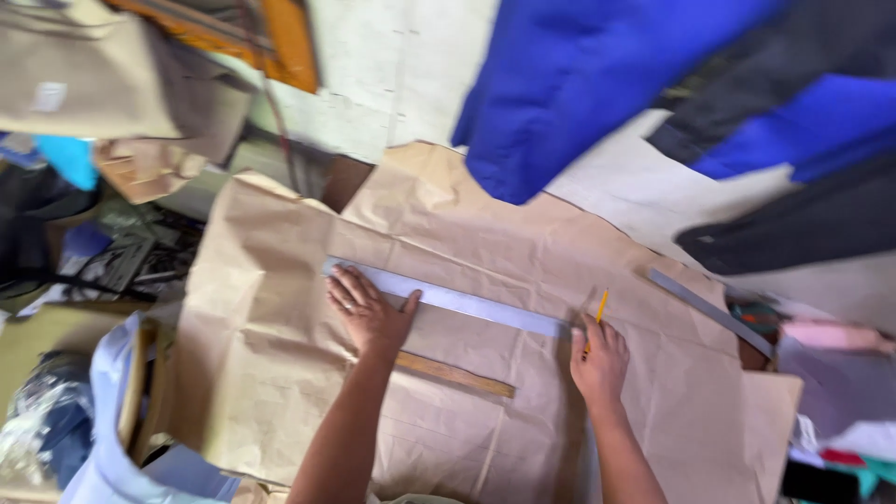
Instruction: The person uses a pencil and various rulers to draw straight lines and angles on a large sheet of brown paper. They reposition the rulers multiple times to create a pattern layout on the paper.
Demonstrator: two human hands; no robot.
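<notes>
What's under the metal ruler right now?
The metal ruler lies on creased brown paper, pinned by the left hand. What lies beneath the paper is covered.

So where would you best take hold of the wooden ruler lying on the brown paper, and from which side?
Probably by the free right end of the wooden ruler, coming from above. It lies flat on the brown paper, so the fingers would have to pinch its long edges. Its left end runs under the left hand, which presses the metal ruler. The right hand holds a pencil.

Under my left grip (369, 313): metal ruler (448, 301), smooth, dull sheen. Brown paper (523, 243) matt, creased. Wood ruler (455, 374) matt. Blue cloth (569, 84) soft.
</notes>
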